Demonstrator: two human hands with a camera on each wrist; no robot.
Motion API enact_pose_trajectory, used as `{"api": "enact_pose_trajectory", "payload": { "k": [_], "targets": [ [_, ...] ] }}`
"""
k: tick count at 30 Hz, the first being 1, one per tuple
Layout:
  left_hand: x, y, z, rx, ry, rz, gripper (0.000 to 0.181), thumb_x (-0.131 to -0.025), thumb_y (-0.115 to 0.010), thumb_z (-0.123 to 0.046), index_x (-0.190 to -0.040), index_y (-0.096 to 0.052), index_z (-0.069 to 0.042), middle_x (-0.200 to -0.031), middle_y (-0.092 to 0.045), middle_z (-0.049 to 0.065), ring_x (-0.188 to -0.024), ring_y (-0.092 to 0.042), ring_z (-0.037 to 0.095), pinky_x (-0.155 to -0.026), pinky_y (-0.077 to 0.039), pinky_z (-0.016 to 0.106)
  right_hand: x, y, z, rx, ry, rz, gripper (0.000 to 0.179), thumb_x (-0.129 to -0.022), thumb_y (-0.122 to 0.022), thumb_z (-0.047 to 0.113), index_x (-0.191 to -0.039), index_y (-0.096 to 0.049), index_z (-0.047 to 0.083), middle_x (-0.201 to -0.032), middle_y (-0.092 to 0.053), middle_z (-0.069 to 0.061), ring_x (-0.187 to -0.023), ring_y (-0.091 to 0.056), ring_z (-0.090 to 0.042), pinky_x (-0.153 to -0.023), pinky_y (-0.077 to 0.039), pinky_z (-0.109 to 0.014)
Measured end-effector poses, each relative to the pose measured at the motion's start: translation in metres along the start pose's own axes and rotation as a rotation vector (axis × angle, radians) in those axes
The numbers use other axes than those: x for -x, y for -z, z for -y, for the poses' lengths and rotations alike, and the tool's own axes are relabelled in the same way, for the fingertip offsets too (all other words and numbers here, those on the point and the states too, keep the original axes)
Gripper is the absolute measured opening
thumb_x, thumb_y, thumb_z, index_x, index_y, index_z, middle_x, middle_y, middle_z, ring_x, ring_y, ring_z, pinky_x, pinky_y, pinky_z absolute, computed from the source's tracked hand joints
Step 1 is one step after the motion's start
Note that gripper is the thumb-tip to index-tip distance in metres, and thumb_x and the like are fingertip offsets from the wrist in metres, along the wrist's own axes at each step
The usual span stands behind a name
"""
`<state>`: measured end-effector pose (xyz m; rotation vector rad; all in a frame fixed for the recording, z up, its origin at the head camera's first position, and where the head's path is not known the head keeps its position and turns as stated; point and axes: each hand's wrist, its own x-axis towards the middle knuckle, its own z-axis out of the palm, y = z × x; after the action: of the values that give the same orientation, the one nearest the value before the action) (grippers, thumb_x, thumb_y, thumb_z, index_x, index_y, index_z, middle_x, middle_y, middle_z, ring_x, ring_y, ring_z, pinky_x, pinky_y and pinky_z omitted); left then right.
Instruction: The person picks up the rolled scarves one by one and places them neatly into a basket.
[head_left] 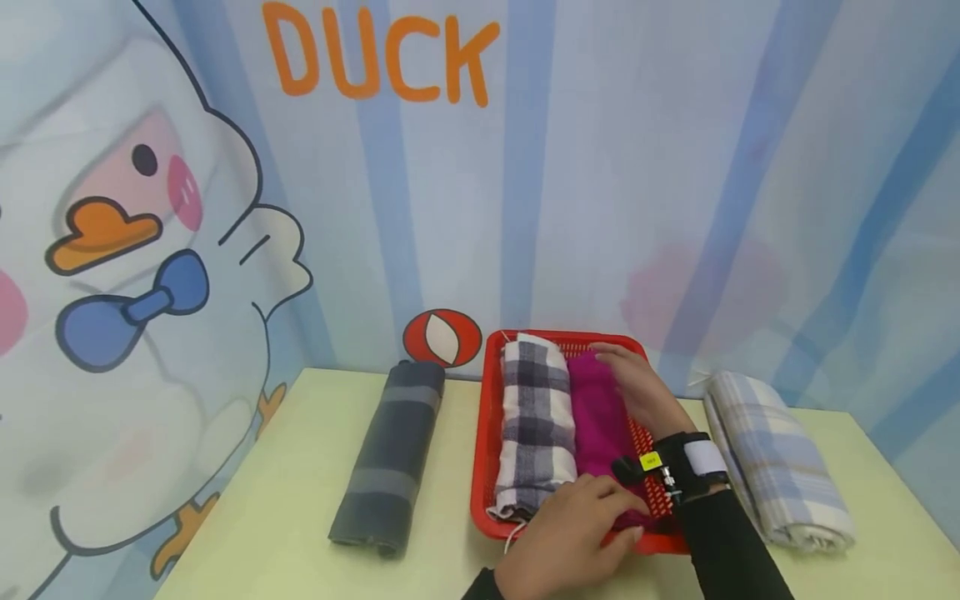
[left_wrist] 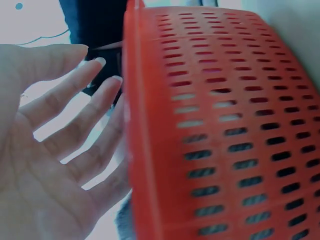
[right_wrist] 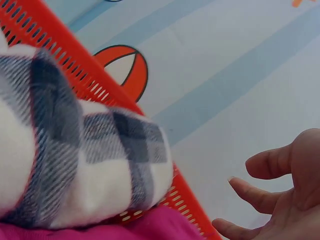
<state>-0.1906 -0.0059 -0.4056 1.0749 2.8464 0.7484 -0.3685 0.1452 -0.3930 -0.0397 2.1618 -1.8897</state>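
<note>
A red plastic basket [head_left: 485,442] holds two rolled cloths side by side. The black-and-white checked roll [head_left: 536,417] lies on the left, and the magenta roll [head_left: 600,417] lies to its right. My left hand [head_left: 570,533] is at the basket's near edge, over the near end of the magenta roll; its fingers look spread beside the basket wall in the left wrist view. At the far end of the magenta roll is my right hand [head_left: 637,387]. The right wrist view shows its fingers apart and loosely bent, with nothing between them.
A dark grey striped roll [head_left: 392,458] lies on the pale yellow table [head_left: 285,467] left of the basket. To the right lies a light blue and white plaid roll [head_left: 780,462]. A printed backdrop [head_left: 615,167] rises behind the table.
</note>
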Motion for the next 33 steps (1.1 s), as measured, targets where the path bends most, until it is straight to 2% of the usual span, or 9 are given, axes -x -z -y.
{"api": "enact_pose_trajectory", "payload": {
  "k": [6,11,15,23,28,33],
  "targets": [
    [0.006,0.010,-0.003,0.061,0.020,-0.009,0.026,-0.100,-0.058,-0.038,-0.123,-0.067,-0.032,-0.116,-0.063,-0.015,-0.102,-0.053,-0.003,-0.091,-0.050,0.019,0.010,-0.001,0.001,0.034,0.037,0.000,0.050,-0.108,-0.037,0.024,-0.154,-0.030,0.006,-0.166,-0.014,-0.014,-0.154,-0.007,-0.037,-0.124,-0.008,-0.059],
    [0.008,0.020,-0.004,0.081,-0.028,-0.059,0.024,-0.099,-0.059,-0.035,-0.121,-0.069,-0.029,-0.112,-0.066,-0.014,-0.098,-0.056,-0.003,-0.088,-0.049,0.013,0.019,-0.001,0.004,0.129,0.068,-0.019,0.052,-0.108,-0.036,0.028,-0.154,-0.030,0.005,-0.165,-0.016,-0.017,-0.154,-0.009,-0.039,-0.122,-0.009,-0.064],
    [0.011,0.026,-0.004,0.086,-0.053,-0.105,0.024,-0.100,-0.059,-0.033,-0.120,-0.069,-0.027,-0.110,-0.068,-0.014,-0.097,-0.058,-0.003,-0.088,-0.049,0.012,0.027,-0.001,0.005,0.197,0.077,-0.027,0.053,-0.108,-0.034,0.030,-0.155,-0.027,0.006,-0.164,-0.017,-0.020,-0.153,-0.011,-0.042,-0.121,-0.013,-0.065],
    [0.017,0.028,0.003,0.077,-0.071,-0.239,0.022,-0.099,-0.060,-0.028,-0.117,-0.070,-0.022,-0.110,-0.070,-0.010,-0.098,-0.063,0.002,-0.091,-0.050,0.013,0.047,-0.008,0.008,0.298,0.073,-0.074,0.052,-0.108,-0.034,0.031,-0.155,-0.028,0.009,-0.162,-0.021,-0.022,-0.150,-0.018,-0.044,-0.117,-0.022,-0.066],
    [0.018,0.033,0.010,0.071,-0.055,-0.298,0.023,-0.099,-0.059,-0.030,-0.119,-0.068,-0.022,-0.111,-0.070,-0.009,-0.101,-0.062,0.002,-0.094,-0.051,0.018,0.062,-0.012,0.015,0.309,0.132,-0.048,0.053,-0.108,-0.035,0.034,-0.155,-0.028,0.011,-0.164,-0.018,-0.020,-0.152,-0.014,-0.044,-0.116,-0.022,-0.067],
    [0.019,0.038,0.014,0.053,-0.045,-0.330,0.025,-0.101,-0.056,-0.032,-0.120,-0.068,-0.021,-0.113,-0.069,-0.007,-0.104,-0.062,0.004,-0.094,-0.052,0.019,0.079,-0.013,0.017,0.252,0.188,-0.031,0.052,-0.108,-0.037,0.033,-0.154,-0.029,0.009,-0.164,-0.016,-0.019,-0.152,-0.012,-0.044,-0.117,-0.017,-0.069]
  ]
}}
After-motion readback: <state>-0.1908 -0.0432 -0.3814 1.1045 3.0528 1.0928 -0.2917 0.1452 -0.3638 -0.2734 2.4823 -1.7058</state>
